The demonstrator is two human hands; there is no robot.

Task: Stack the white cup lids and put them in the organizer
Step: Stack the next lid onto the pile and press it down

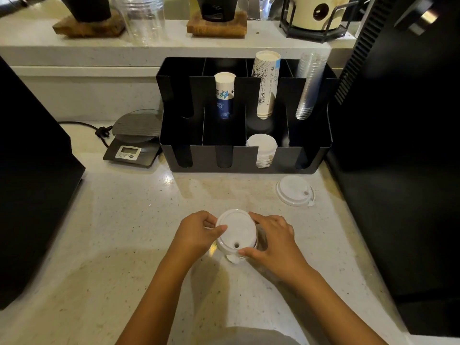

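left hand [196, 234]: gripped the left edge of the lid stack, thumb across the top rim, fingers curled under.
right hand [273, 239]: held the right side of the same stack, thumb at the near rim beside the sip hole, fingers round the far edge.
lid stack [236, 231]: white, between both hands, low over the counter, tilted a bit; number of lids not clear.
loose lid [295, 190]: white, lay flat on the counter, well apart from the hands, just in front of the organizer's right end.
organizer [239, 158]: black, slotted, behind the hands; white lids [261, 148] sat in the front row, third slot from the left.
back row: blue-print cup stack [224, 95], tall paper cup stack [266, 85], clear cup stack [311, 85].
counter [124, 232]: pale speckled stone, glossy.
scale [134, 140]: left of the organizer, cord trailing left.
room: black machines either side, raised shelf [74, 46] behind with wooden blocks [216, 26].
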